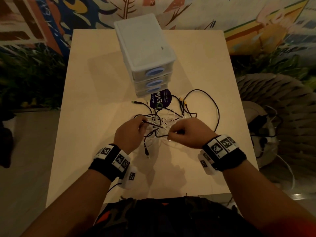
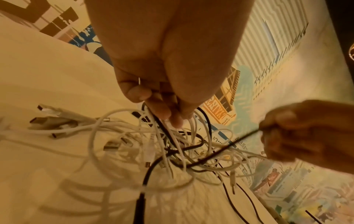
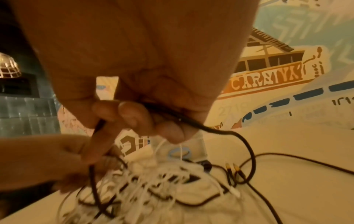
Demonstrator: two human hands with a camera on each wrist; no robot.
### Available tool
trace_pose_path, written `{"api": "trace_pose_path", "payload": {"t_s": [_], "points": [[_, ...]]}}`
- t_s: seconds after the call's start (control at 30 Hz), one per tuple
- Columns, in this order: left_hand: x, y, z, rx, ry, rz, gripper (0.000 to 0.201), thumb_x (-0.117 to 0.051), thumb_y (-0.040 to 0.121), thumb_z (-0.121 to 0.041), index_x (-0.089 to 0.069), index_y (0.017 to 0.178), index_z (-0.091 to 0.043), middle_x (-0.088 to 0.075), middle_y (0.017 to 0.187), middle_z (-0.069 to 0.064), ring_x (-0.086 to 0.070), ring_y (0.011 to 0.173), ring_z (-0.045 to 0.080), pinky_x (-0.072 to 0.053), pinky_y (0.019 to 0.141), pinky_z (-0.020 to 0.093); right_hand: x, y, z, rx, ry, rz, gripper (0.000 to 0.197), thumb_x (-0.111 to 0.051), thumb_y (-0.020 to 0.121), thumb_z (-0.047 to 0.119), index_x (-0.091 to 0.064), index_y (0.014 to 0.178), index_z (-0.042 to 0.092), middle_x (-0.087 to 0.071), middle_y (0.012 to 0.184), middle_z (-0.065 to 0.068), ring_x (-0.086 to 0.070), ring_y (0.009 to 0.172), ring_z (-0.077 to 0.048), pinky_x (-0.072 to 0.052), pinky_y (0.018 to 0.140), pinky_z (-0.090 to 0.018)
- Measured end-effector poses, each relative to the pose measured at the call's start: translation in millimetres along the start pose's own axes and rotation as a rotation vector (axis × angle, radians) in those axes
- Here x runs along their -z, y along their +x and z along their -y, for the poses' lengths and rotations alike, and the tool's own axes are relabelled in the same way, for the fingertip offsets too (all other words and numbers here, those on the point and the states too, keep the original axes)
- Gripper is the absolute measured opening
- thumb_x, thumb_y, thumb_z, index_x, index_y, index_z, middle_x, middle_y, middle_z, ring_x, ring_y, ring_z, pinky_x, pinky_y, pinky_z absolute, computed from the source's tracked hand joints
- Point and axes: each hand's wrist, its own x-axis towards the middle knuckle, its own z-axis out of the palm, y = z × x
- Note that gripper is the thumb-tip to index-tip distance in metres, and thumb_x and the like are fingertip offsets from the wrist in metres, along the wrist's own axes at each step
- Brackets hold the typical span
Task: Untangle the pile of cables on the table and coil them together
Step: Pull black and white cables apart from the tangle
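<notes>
Both forearms reach forward side by side, each wrist wrapped in a black band with white marker tiles. The left hand (image 1: 130, 132) has its fingers curled down, pinching several strands. The right hand (image 1: 187, 132) is closed into a loose fist, thumb and forefinger pinching a thin black strand. The hands are near each other, not touching.

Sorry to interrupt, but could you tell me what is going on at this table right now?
A person is untangling a pile of cables on the table. The left hand grips a bunch of white and black strands at the knot, while the right hand pinches a black cable and draws it out of the tangle. Most of the pile is still knotted; nothing is coiled yet. A small drawer unit stands behind.
</notes>
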Motion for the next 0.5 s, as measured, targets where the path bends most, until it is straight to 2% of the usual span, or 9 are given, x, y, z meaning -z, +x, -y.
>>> {"api": "trace_pose_path", "payload": {"t_s": [0.03,0.1,0.2,0.3,0.37,0.43,0.5], "points": [[-1,1,2,0.005,-0.023,0.007,0.020,-0.050,0.104,-0.036,-0.060,0.119,-0.028,-0.071,0.103,-0.003,-0.065,0.086,0.022,-0.039,0.066,0.030,-5,-2,-1,-0.045,-0.017,0.078,0.021,-0.059,0.094,0.038,-0.077,0.097,0.029,-0.060,0.060,0.017,-0.056,0.060,0.001,-0.039,0.058,-0.024],[-3,2,5,0.022,-0.056,0.024,0.019,-0.049,0.104,-0.039,-0.058,0.118,-0.029,-0.071,0.100,-0.005,-0.065,0.083,0.020,-0.040,0.065,0.031,-18,-4,-2,-0.116,-0.065,0.196,0.024,-0.054,0.096,0.040,-0.073,0.109,0.032,-0.054,0.059,0.016,-0.053,0.063,-0.001,-0.038,0.063,-0.025],[-4,1,7,0.044,-0.071,0.045,0.017,-0.049,0.103,-0.039,-0.057,0.117,-0.031,-0.071,0.094,-0.007,-0.063,0.078,0.019,-0.043,0.063,0.032,-34,-1,-6,-0.199,-0.099,0.306,0.026,-0.053,0.097,0.036,-0.070,0.114,0.026,-0.066,0.086,0.010,-0.062,0.087,-0.015,-0.044,0.074,-0.029],[-6,1,9,0.075,-0.090,0.073,0.017,-0.048,0.104,-0.038,-0.054,0.117,-0.031,-0.074,0.092,-0.005,-0.067,0.079,0.023,-0.051,0.067,0.037,-51,4,-12,-0.261,-0.089,0.332,0.027,-0.053,0.097,0.034,-0.068,0.116,0.023,-0.071,0.107,-0.001,-0.065,0.103,-0.021,-0.047,0.080,-0.029],[-8,1,9,0.098,-0.107,0.105,0.015,-0.044,0.103,-0.039,-0.049,0.116,-0.034,-0.074,0.092,-0.005,-0.068,0.079,0.025,-0.056,0.071,0.042,-61,5,-11,-0.267,-0.097,0.321,0.033,-0.047,0.100,0.042,-0.065,0.123,0.025,-0.068,0.116,-0.005,-0.063,0.109,-0.025,-0.047,0.084,-0.032],[-7,0,6,0.106,-0.133,0.116,0.012,-0.044,0.103,-0.039,-0.048,0.114,-0.036,-0.074,0.088,-0.006,-0.069,0.076,0.025,-0.057,0.071,0.043,-68,9,-10,-0.261,-0.071,0.289,0.037,-0.040,0.103,0.048,-0.063,0.124,0.027,-0.067,0.118,-0.005,-0.061,0.109,-0.026,-0.047,0.085,-0.035],[-1,0,0,0.107,-0.136,0.110,0.011,-0.051,0.101,-0.038,-0.052,0.111,-0.034,-0.070,0.078,-0.006,-0.066,0.072,0.022,-0.052,0.066,0.037,-70,13,-11,-0.272,-0.016,0.258,0.033,-0.040,0.105,0.041,-0.067,0.119,0.027,-0.069,0.116,-0.002,-0.063,0.105,-0.024,-0.047,0.083,-0.033]]}}
